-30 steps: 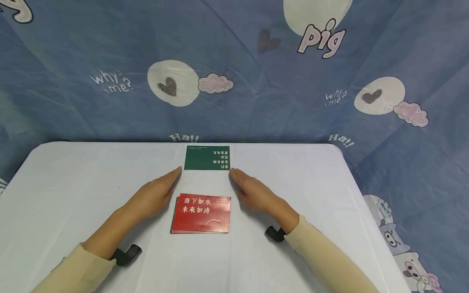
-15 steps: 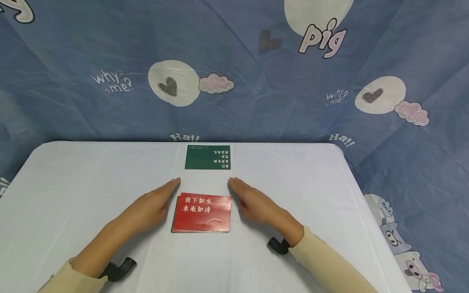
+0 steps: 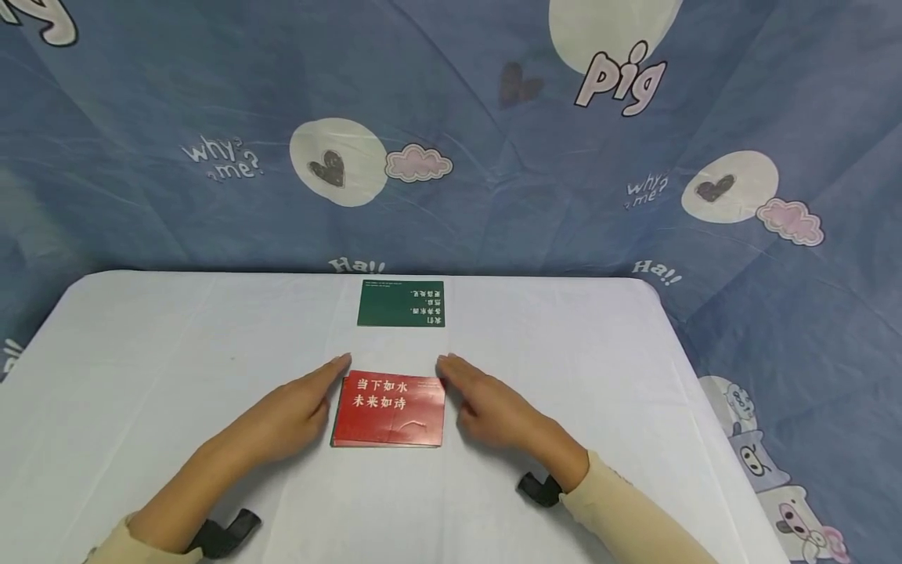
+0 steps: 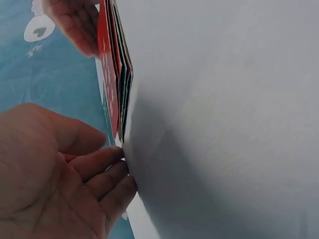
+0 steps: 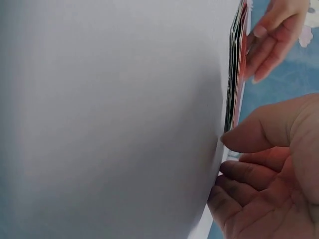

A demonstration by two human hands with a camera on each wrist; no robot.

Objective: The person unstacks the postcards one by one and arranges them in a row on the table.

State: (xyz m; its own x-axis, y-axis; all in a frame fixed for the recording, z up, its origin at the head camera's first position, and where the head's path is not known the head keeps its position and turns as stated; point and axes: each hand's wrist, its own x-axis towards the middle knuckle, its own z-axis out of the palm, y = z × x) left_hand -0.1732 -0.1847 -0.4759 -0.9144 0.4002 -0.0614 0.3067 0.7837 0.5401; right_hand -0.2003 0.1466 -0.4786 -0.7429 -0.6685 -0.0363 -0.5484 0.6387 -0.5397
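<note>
A stack of cards [image 3: 388, 423] lies flat before me, its top card red with white characters. Seen edge-on in the left wrist view, the stack [image 4: 114, 64] shows several red, green and pale layers. My left hand [image 3: 290, 415] lies along its left side, fingers extended. On the right side my right hand [image 3: 499, 406] mirrors it, fingertips by the far right corner; whether they touch the stack I cannot tell. In the right wrist view the thumb [image 5: 249, 134] is close to the stack's end. Neither hand grips anything. Beyond lies a green card [image 3: 401, 304] with white characters.
The table has a white cloth [image 3: 564, 337] on it. A blue patterned curtain [image 3: 479, 211] hangs right behind the table's far edge. Each wrist carries a black camera mount, the left mount [image 3: 225, 534] and the right mount [image 3: 539, 489].
Both hands have drawn back from near the green card toward me, coming down beside the red-topped stack. The green card and the stack have stayed in place.
</note>
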